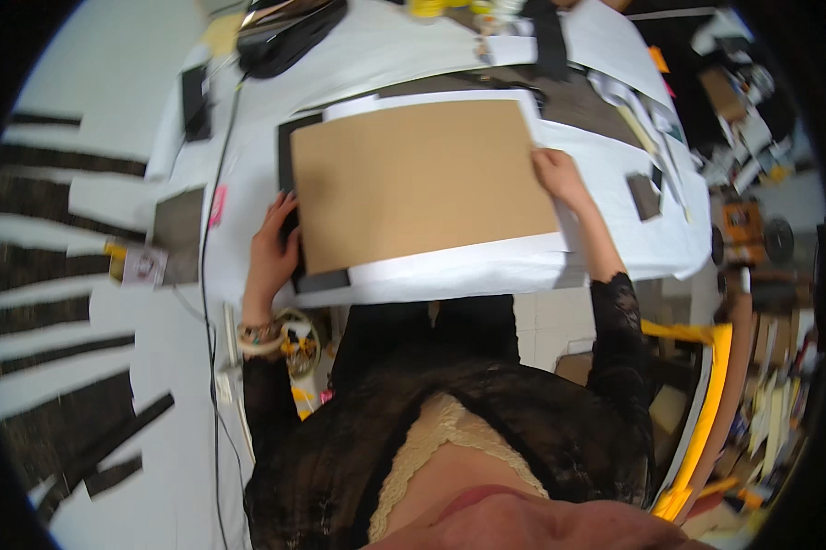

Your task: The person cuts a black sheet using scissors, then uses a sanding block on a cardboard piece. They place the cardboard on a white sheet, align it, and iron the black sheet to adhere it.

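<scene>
A large brown sheet of cardboard (423,182) lies in front of me on the white-covered table. Beneath it, white paper (454,265) shows along the near and far edges, and a black sheet (286,155) sticks out on the left. My right hand (557,177) grips the cardboard's right edge, its thumb side on the board. At the left edge, my left hand (270,237) rests over the black sheet with thumb and fingers spread. Its fingertips are at the cardboard's border, and no grip on the board is visible.
A black cable (211,275) runs down the left side, past a pink piece (218,206) and a grey panel (179,237). Dark strips (62,158) lie farther left. A small dark piece (643,196) lies on the right. A yellow-edged object (712,385) stands at lower right.
</scene>
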`<action>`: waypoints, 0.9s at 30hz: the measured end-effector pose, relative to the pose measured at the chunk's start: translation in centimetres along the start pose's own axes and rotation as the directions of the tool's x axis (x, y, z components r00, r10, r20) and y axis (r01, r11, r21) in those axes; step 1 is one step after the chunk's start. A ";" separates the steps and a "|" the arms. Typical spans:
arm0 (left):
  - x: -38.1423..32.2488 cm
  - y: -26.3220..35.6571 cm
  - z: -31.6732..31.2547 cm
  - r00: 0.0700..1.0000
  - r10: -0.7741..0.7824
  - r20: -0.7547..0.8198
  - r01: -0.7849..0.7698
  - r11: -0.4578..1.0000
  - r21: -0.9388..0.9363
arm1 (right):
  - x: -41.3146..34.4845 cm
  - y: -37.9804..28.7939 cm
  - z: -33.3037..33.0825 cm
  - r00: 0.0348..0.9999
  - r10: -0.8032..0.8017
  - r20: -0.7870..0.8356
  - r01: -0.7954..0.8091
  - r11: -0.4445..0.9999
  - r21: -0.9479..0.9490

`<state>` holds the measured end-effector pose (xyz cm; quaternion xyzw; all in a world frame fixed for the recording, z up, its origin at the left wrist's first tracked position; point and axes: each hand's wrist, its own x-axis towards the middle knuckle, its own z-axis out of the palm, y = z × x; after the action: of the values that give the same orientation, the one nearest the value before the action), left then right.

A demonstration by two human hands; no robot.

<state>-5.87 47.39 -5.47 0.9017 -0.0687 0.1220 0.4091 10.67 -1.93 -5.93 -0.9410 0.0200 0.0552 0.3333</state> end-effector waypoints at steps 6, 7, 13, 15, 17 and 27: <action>0.4 1.0 -0.1 0.998 0.023 0.066 -0.024 1.000 0.005 | -1.3 -2.8 -1.1 0.997 -0.064 -0.032 0.061 0.995 -0.076; 0.4 1.0 -0.1 0.997 0.014 0.075 -0.014 1.000 0.004 | -1.5 -3.0 -1.2 0.998 -0.056 -0.026 0.054 0.996 -0.076; 0.3 -0.1 -0.9 0.976 -0.212 0.057 0.215 0.867 -0.450 | -1.9 -4.0 -2.1 0.995 0.064 0.081 -0.066 0.998 0.016; 0.3 -0.6 -0.7 0.966 -0.257 -0.012 0.213 0.825 -0.523 | -1.8 -3.6 -1.8 0.994 0.074 0.076 -0.081 0.992 0.098; 0.6 -1.0 -0.6 0.950 -0.300 -0.081 0.195 0.779 -0.596 | -1.7 -3.3 -1.8 0.995 0.077 0.067 -0.086 0.987 0.136; 2.8 6.4 2.3 0.997 0.051 0.061 -0.058 0.992 0.115 | -1.4 -3.0 -1.6 0.998 0.036 0.049 -0.042 0.991 0.128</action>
<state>-4.20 41.37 -1.53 0.9250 -0.0979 0.1105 0.3502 9.69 -0.60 -2.62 -0.9154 0.0342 0.0824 0.3925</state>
